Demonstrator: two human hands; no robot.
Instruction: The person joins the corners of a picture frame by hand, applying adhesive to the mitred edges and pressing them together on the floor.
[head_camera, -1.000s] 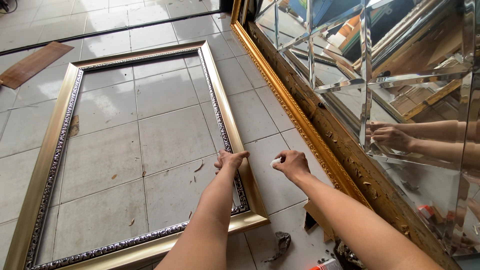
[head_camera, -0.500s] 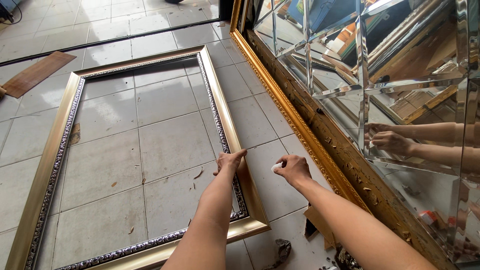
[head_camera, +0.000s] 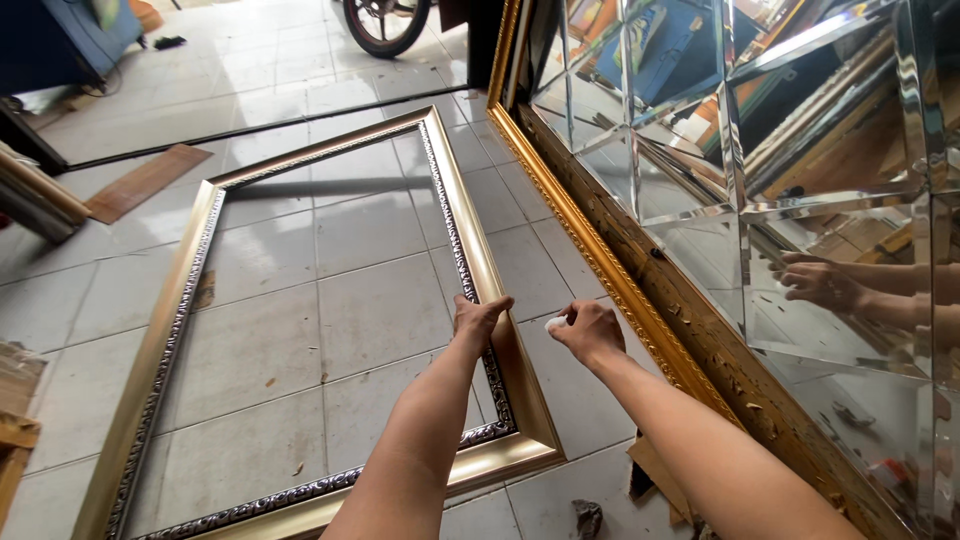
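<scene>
Left hand (head_camera: 478, 318): fingers curled over the frame's right rail, gripping it.
Right hand (head_camera: 588, 330): closed on a small white piece (head_camera: 555, 323), just beside that rail.
Frame (head_camera: 200, 230): gold, empty, flat on the tiled floor (head_camera: 370, 300); long axis runs away from the person, leaning slightly right.
Mirror (head_camera: 800, 150): gold-edged, along the right.

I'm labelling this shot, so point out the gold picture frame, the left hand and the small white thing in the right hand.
gold picture frame (head_camera: 170, 330), head view, left rail.
left hand (head_camera: 478, 318), head view, back of hand.
small white thing (head_camera: 554, 323), head view, exposed end.
</scene>
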